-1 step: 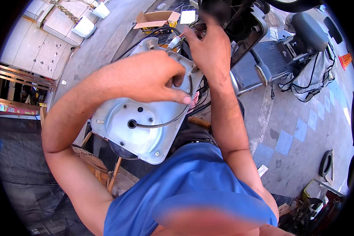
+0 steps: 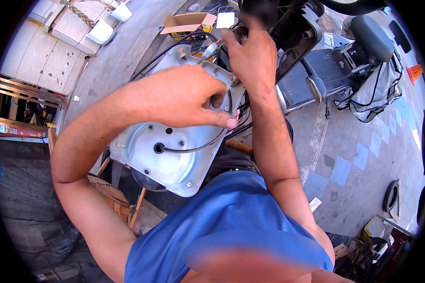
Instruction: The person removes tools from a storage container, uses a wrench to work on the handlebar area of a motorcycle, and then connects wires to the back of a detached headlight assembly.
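Observation:
My left hand [image 2: 193, 96] hovers over a silver-grey plastic cover panel [image 2: 174, 174], its fingers loosely curled and the thumb stretched out near the panel's right edge. Nothing shows between thumb and fingers. A black cable [image 2: 193, 151] comes out of a round hole in the panel and runs up past that thumb. My right hand [image 2: 252, 59] reaches up into the dark body [image 2: 297, 37] of a vehicle, beside several thin wires. Its thumb is raised at the left; the other fingertips are smeared and hidden. A white wire connector [image 2: 209, 50] lies left of this hand, over the panel's upper end.
An opened cardboard box [image 2: 189, 22] stands beyond the panel. At the right are a scooter's footboard [image 2: 311, 85], a mirror [image 2: 316, 88], a dark seat [image 2: 370, 37] and a silver bag [image 2: 375, 94]. A small tire [image 2: 391, 195] lies farther right. Potted plants [image 2: 100, 33] stand upper left.
My left hand has shifted slightly to the right and down, its thumb now further over the panel's edge. The right hand has barely moved.

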`<state>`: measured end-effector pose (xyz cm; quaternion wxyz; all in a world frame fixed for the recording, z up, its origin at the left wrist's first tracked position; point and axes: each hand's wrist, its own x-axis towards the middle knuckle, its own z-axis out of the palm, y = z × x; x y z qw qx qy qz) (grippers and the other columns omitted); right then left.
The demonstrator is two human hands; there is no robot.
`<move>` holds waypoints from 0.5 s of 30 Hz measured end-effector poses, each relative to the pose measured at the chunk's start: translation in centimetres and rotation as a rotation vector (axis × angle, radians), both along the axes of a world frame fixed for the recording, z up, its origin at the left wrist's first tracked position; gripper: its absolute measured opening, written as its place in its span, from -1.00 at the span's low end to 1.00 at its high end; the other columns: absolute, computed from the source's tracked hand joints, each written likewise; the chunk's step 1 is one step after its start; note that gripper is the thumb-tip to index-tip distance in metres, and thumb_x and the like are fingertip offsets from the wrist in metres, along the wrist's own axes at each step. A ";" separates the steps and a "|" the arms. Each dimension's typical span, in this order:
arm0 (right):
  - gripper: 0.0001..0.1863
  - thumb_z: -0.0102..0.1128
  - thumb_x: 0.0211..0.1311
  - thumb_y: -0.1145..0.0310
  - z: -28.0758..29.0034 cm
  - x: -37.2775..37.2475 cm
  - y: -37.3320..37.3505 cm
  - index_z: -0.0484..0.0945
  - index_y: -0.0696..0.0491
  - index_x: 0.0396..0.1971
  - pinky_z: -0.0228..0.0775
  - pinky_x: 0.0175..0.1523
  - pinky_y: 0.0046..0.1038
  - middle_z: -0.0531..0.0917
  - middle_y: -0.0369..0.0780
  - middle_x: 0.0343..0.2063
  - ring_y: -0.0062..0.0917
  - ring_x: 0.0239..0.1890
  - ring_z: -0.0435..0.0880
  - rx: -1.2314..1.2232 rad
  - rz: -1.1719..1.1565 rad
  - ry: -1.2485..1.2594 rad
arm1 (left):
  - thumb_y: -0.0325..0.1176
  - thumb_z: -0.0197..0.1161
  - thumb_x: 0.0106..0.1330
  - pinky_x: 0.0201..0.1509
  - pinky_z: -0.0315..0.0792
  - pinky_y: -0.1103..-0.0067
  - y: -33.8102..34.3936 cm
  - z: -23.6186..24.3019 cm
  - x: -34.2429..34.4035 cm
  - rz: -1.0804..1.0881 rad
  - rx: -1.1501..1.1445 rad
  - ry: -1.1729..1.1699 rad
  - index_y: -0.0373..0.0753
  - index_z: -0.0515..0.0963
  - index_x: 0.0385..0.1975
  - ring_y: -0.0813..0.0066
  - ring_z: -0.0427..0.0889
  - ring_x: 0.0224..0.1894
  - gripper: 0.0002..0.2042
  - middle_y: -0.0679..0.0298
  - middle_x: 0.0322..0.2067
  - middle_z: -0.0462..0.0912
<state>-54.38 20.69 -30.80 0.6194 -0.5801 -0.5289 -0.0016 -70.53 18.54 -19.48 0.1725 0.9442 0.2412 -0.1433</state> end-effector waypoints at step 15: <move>-0.73 0.34 0.30 0.44 -0.7 -0.8 1.3 0.66 0.18 -0.04 0.61 -0.20 -0.47 0.79 -0.11 -0.31 -0.54 -0.32 0.78 0.161 0.300 0.514 | -0.32 0.21 0.52 -0.31 0.54 0.56 2.4 -1.6 -1.0 0.645 -0.379 -0.539 -0.27 0.54 -0.07 0.56 0.67 -0.38 -0.83 0.27 -0.35 0.70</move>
